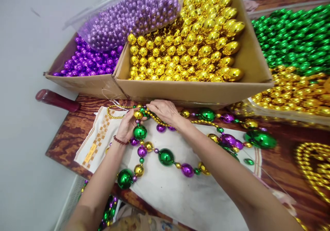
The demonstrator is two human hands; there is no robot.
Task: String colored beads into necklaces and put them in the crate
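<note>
My left hand [127, 125], with a dark red beaded bracelet [120, 140] at its wrist, is closed on a bead garland at the cloth's back edge. From it hangs a garland [140, 132] of green, purple and gold metallic beads. My right hand [163, 110] reaches in from the right, its fingers closed on the same cluster of beads; the fingertips are partly hidden. Small gold bead strings [157, 119] pass beneath this hand. More of the garland, with large green beads [166, 157], loops over the white cloth [165, 196].
Cardboard boxes of gold beads [190, 38] and purple beads [87, 61] stand behind the hands. A clear bag of lilac beads [134, 14] lies on top. Green beads [296, 35] and a gold bead string [309, 158] are at right. A maroon cylinder [58, 100] juts past the table's left edge.
</note>
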